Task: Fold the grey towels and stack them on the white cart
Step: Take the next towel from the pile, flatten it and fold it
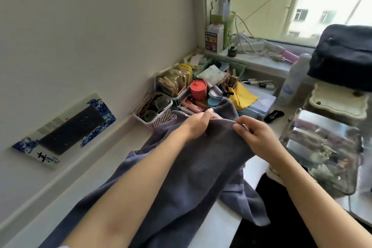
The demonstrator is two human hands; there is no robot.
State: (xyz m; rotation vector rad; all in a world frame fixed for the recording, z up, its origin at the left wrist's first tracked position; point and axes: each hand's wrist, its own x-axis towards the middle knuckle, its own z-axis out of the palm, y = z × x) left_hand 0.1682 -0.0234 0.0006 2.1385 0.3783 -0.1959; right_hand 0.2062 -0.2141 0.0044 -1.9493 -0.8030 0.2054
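A large grey towel (201,177) lies rumpled across the white surface (219,225) in front of me, trailing down to the lower left. My left hand (198,125) grips its far edge, fingers curled into the cloth. Just to the right, my right hand (251,133) pinches the same edge. The two hands are a short way apart, holding the edge raised near the clutter at the back. A flap of the towel stands up behind my hands. I cannot pick out a white cart as such in this view.
Behind the towel stand a pink basket of glasses (155,111), a red-lidded jar (198,89), a yellow cloth (242,96) and trays of small items. A clear cosmetic bag (322,147) lies at the right, a dark bag (344,54) on the windowsill side. The wall runs along the left.
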